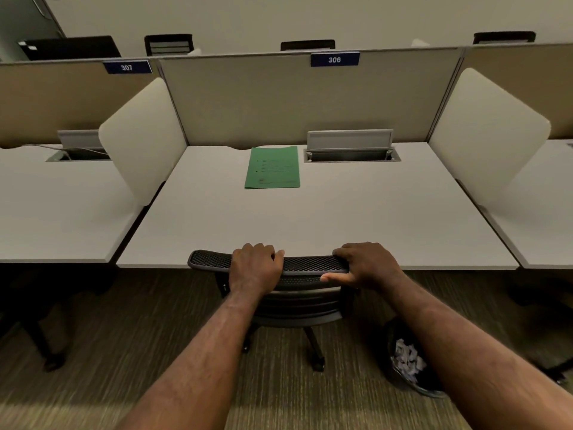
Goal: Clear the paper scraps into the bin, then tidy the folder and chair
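A black mesh-backed chair (310, 263) stands tucked against the front edge of the white desk (310, 212). My left hand (255, 268) grips the top of the chair back left of centre, fingers curled over it. My right hand (366, 265) grips the right end of the chair back, thumb stretched along its near side. A green folder (273, 167) lies flat and closed at the back of the desk, against the partition. A dark bin (400, 361) sits on the floor at the right, partly hidden by my right forearm, with white paper scraps (407, 361) inside.
White side dividers (142, 135) (486, 131) flank the desk. An open cable hatch (352, 150) sits right of the folder. Neighbouring desks lie on both sides, and another chair base (46, 352) stands on the carpet at the left.
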### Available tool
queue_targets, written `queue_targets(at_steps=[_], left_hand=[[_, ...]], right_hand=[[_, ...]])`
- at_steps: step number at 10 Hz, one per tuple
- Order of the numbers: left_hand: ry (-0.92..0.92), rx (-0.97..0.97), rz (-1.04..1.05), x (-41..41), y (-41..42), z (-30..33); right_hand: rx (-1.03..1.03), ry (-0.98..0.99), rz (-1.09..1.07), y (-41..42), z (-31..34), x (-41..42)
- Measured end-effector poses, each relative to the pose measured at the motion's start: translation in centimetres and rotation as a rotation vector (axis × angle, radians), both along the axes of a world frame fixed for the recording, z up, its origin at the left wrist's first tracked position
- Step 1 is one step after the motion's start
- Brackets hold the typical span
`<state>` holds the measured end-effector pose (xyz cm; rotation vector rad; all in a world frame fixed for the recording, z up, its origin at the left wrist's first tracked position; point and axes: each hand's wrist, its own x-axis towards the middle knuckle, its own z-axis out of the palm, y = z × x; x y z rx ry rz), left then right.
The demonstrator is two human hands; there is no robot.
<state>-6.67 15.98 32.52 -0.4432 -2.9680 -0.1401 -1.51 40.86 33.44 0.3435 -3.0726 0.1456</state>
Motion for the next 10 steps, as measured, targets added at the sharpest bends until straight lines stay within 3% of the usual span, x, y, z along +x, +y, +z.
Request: queue_targets(at_steps=[8,10], left_hand=[[0.010,0.021,-0.008,-1.5,-0.3,0.4],[-0.090,0.096,0.002,-1.3,-0.2,1.7]], right_hand=[[0.010,-0.046,-0.057,-0.6,0.5,-1.2],[-0.027,-0.053,-0.100,-1.3,1.9,-0.6]])
